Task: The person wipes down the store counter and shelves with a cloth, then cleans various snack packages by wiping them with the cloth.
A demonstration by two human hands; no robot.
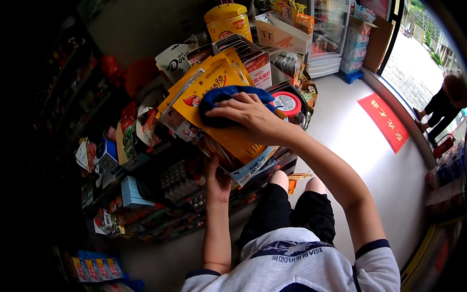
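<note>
A large yellow packet (212, 87) with red and black print leans among the goods on the shelf unit. My right hand (250, 114) presses a dark blue cloth (226, 100) against the front of this packet, its fingers curved over the cloth. Lower down, my left hand (217, 182) reaches up to the packet's bottom edge, with its fingers partly hidden there. Beside the cloth, to the right, lies a round container with a red rim (286, 103). A white box (173, 63) stands behind the packet.
Boxes and snack packs crowd the shelf, with a big yellow tub (228, 24) at the back. A red mat (384, 123) lies on the floor near the doorway, where another person (442, 104) bends over. A glass-door fridge (328, 31) stands behind the shelf.
</note>
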